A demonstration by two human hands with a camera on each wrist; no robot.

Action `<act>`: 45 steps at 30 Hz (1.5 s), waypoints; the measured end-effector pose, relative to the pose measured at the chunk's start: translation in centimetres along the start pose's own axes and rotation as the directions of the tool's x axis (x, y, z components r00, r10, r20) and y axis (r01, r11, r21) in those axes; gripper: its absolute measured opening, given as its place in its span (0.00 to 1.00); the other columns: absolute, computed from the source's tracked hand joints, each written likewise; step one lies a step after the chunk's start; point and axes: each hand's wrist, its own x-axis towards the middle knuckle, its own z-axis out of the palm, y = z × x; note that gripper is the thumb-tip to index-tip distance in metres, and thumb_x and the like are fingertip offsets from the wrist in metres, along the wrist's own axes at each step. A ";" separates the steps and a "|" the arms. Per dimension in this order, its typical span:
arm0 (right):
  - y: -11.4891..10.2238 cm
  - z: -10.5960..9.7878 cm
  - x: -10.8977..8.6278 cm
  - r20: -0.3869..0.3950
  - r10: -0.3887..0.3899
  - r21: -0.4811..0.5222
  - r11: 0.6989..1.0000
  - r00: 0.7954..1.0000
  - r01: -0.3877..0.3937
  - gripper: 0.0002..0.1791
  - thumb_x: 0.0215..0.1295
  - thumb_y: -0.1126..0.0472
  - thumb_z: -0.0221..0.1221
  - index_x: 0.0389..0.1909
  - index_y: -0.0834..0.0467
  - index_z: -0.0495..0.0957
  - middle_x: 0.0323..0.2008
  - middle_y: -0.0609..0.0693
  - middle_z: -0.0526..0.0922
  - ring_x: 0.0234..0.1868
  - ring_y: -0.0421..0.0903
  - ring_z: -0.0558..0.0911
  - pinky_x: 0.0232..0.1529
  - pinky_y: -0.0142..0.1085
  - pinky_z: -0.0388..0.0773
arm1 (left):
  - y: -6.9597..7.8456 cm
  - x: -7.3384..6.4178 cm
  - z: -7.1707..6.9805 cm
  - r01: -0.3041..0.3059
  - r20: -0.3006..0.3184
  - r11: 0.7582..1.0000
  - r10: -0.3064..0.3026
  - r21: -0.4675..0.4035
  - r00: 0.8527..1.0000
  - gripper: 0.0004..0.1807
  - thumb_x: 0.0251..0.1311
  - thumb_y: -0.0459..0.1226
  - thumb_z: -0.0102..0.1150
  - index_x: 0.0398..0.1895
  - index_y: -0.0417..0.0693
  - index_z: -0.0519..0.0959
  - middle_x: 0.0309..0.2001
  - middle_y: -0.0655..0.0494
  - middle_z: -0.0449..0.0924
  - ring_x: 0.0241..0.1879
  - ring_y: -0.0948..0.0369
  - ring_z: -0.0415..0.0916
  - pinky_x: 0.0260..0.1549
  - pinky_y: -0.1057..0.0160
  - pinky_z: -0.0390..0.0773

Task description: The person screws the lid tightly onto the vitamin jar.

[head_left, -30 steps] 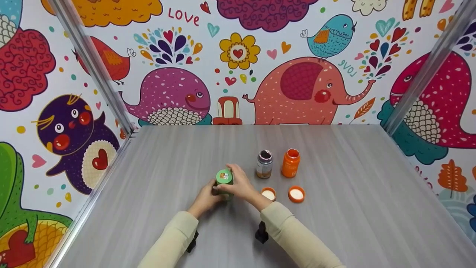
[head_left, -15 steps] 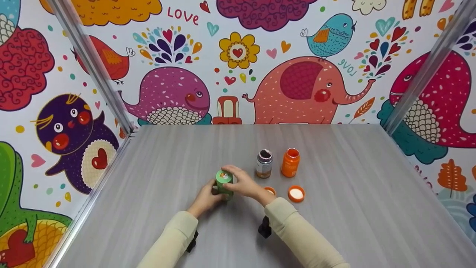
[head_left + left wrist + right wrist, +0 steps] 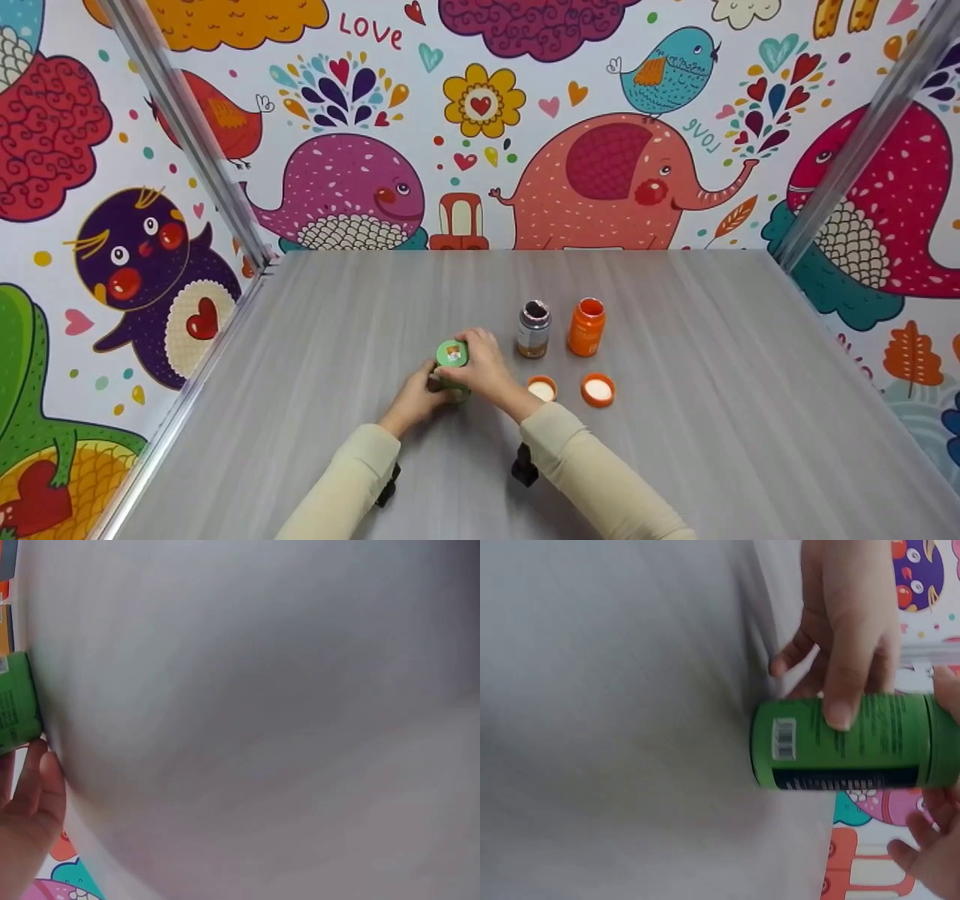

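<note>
A green bottle (image 3: 802,731) with a barcode on its label stands upright on the table, between my hands. My left hand (image 3: 412,399) grips its body low down; in the right wrist view the left thumb (image 3: 842,709) lies across the label. Around the light green lid (image 3: 451,352) at the top, my right hand (image 3: 486,369) curls its fingers and thumb. Only the bottle's lower part (image 3: 16,701) shows at the edge of the left wrist view, beside the left fingers. The lid sits on the bottle.
Behind and to the right stand an uncapped grey bottle (image 3: 533,334) and an uncapped orange bottle (image 3: 586,330). Two orange caps lie in front of them, white insides up: one cap (image 3: 598,391) farther right, the other cap (image 3: 541,388) right beside my right wrist. Patterned walls enclose the grey table (image 3: 315,322).
My right hand swivelled around the lid, its wrist swinging right and then back left, and its thumb is now across the lid's front edge again. The left hand and bottle stay in place.
</note>
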 end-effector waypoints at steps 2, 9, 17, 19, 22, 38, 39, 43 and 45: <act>-0.1 0.3 -0.1 -0.027 0.020 -0.002 1.000 0.999 -0.020 0.29 0.47 0.48 0.68 0.44 0.62 0.72 0.41 0.53 0.73 0.43 0.49 0.69 0.42 0.40 0.68 | 0.0 0.0 0.0 -0.013 -0.004 1.000 0.013 0.004 1.000 0.34 0.52 0.39 0.64 0.61 0.36 0.63 0.51 0.40 0.74 0.46 0.51 0.74 0.45 0.52 0.73; 0.7 -0.4 -0.3 0.100 -0.054 0.051 0.998 0.994 0.049 0.42 0.52 0.50 0.65 0.63 0.66 0.59 0.62 0.62 0.62 0.64 0.60 0.58 0.61 0.54 0.57 | -0.1 0.0 0.1 -0.044 0.000 0.999 0.044 -0.007 0.999 0.36 0.52 0.40 0.64 0.61 0.33 0.62 0.55 0.37 0.70 0.52 0.46 0.71 0.50 0.49 0.71; 1.9 -2.6 -0.1 0.341 -0.164 0.110 0.985 0.926 0.133 0.35 0.62 0.58 0.55 0.67 0.66 0.54 0.67 0.62 0.57 0.69 0.59 0.50 0.66 0.54 0.49 | 0.1 -0.1 0.1 -0.018 0.011 1.000 0.018 0.012 1.000 0.34 0.54 0.38 0.63 0.61 0.34 0.62 0.53 0.37 0.70 0.49 0.47 0.73 0.47 0.51 0.74; 2.1 -2.8 0.0 0.361 -0.190 0.110 0.981 0.913 0.161 0.33 0.63 0.59 0.54 0.66 0.66 0.56 0.66 0.62 0.59 0.69 0.59 0.53 0.65 0.53 0.51 | 0.1 -0.2 0.1 -0.018 0.002 0.999 0.018 0.028 1.000 0.35 0.53 0.38 0.63 0.61 0.34 0.61 0.53 0.36 0.70 0.47 0.47 0.74 0.46 0.52 0.74; 2.2 -2.9 0.1 0.362 -0.203 0.113 0.978 0.910 0.174 0.31 0.65 0.59 0.53 0.65 0.66 0.58 0.64 0.63 0.61 0.67 0.59 0.57 0.64 0.52 0.54 | 0.0 -0.2 0.1 -0.013 -0.010 0.998 0.014 0.056 1.000 0.36 0.52 0.40 0.64 0.62 0.33 0.61 0.52 0.37 0.71 0.46 0.48 0.74 0.45 0.52 0.74; 1.2 -0.7 -0.3 0.132 -0.035 0.086 0.996 0.991 0.024 0.30 0.53 0.51 0.64 0.53 0.64 0.69 0.48 0.56 0.72 0.51 0.51 0.70 0.52 0.45 0.68 | -0.1 0.0 -0.1 -0.019 -0.003 1.000 0.019 0.021 1.000 0.35 0.52 0.38 0.63 0.61 0.33 0.61 0.54 0.36 0.71 0.49 0.47 0.73 0.47 0.50 0.73; 1.1 -0.6 -0.3 0.118 -0.020 0.086 0.996 0.993 0.010 0.30 0.53 0.51 0.65 0.52 0.63 0.69 0.48 0.55 0.73 0.51 0.50 0.71 0.52 0.45 0.68 | -0.1 0.0 -0.1 -0.015 -0.002 1.000 0.015 0.014 1.000 0.35 0.52 0.38 0.63 0.62 0.33 0.61 0.54 0.37 0.71 0.49 0.47 0.73 0.47 0.50 0.73; 0.9 -0.2 -0.3 0.065 0.025 0.082 0.996 0.998 -0.030 0.28 0.50 0.50 0.67 0.47 0.62 0.70 0.44 0.54 0.74 0.48 0.49 0.72 0.50 0.44 0.70 | -0.1 -0.1 0.0 -0.010 -0.001 1.000 0.010 0.002 1.000 0.36 0.52 0.39 0.64 0.63 0.35 0.61 0.54 0.38 0.71 0.48 0.49 0.74 0.46 0.52 0.73; 0.8 0.0 -0.3 0.053 0.039 0.084 0.996 0.998 -0.043 0.29 0.49 0.49 0.67 0.46 0.62 0.69 0.43 0.54 0.74 0.46 0.49 0.73 0.49 0.43 0.70 | 0.1 -0.1 0.0 0.004 0.002 1.000 -0.004 -0.001 1.000 0.37 0.52 0.40 0.64 0.63 0.36 0.60 0.54 0.39 0.72 0.47 0.50 0.74 0.46 0.53 0.73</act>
